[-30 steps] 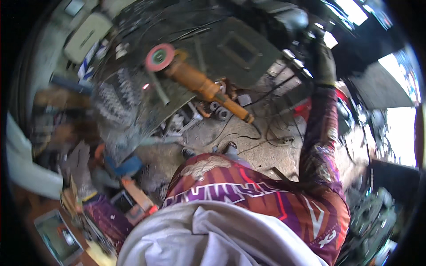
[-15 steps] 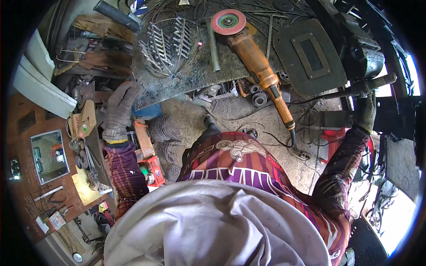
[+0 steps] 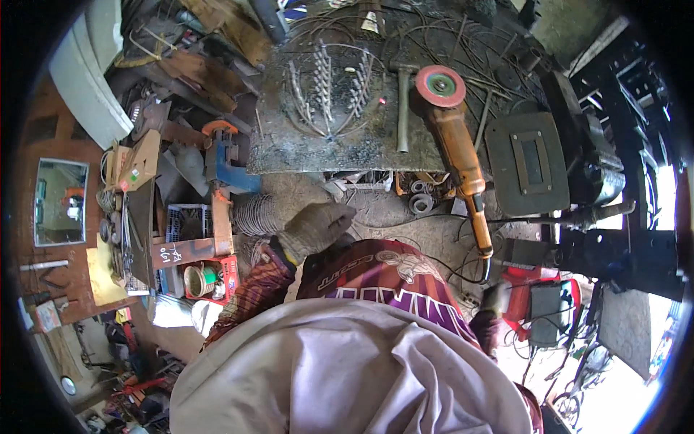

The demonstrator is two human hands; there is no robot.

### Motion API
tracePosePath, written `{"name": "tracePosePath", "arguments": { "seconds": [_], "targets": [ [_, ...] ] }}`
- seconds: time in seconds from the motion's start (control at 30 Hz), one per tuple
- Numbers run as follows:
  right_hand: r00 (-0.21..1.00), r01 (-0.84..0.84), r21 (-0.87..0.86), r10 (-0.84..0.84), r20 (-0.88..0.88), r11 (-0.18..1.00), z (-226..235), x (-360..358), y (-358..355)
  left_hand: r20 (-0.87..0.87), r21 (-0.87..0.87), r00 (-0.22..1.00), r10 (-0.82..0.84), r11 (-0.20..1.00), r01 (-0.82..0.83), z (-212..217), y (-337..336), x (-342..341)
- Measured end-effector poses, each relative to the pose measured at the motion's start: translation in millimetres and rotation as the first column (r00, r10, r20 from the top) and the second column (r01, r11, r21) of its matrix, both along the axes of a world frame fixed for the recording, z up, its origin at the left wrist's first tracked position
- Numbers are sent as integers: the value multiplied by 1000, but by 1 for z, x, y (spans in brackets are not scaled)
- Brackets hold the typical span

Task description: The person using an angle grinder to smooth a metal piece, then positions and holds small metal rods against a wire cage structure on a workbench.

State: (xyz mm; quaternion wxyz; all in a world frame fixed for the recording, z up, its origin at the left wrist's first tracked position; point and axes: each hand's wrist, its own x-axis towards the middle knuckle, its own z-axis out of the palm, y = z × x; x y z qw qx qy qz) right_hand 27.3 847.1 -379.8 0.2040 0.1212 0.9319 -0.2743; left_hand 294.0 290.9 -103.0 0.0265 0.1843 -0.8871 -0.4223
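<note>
My left hand (image 3: 316,230), in a grey work glove, hovers in front of my body below the bench edge. Its fingers are curled together, and nothing shows in them. Low on the right, my gloved right hand (image 3: 497,298) is smeared by motion close to my side. An orange angle grinder (image 3: 455,145) with a pink flap disc (image 3: 440,86) lies across the front of the metal workbench (image 3: 289,155). Left of it are a hammer (image 3: 403,108) and a leaf-shaped frame of bent rods with short spiky pieces (image 3: 323,87). A dark welding shield (image 3: 512,181) lies to the grinder's right.
A blue vise (image 3: 225,160) stands at the bench's left corner. Coiled wire (image 3: 254,215) and a red crate (image 3: 230,275) sit below it. The grinder's cord (image 3: 463,281) hangs toward the floor. On the right are a metal bar (image 3: 607,211) and a red-and-grey machine (image 3: 551,311).
My left hand has left the bench's left corner and swung right, in front of my body. My right hand has dropped from the bar at the right toward my side. The view has shifted.
</note>
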Motion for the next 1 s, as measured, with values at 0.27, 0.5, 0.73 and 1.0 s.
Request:
{"name": "tracePosePath", "arguments": {
  "seconds": [0.27,0.5,0.73,1.0],
  "targets": [
    [688,-654,4,592,420,757,-61,151,19,336,-60,942,9,998,12,-94,-26,59],
    [744,-545,-251,599,296,800,41,124,-161,658,-114,721,-220,916,384,-285,-88,239],
    [608,-605,-110,368,-703,788,301,88,-339,629,25,730,-268,945,326,-297,-147,226],
    [646,-468,448,641,-415,762,351,-32,-436,500,34,828,-253,961,273,-294,-207,195]
  ]
}}
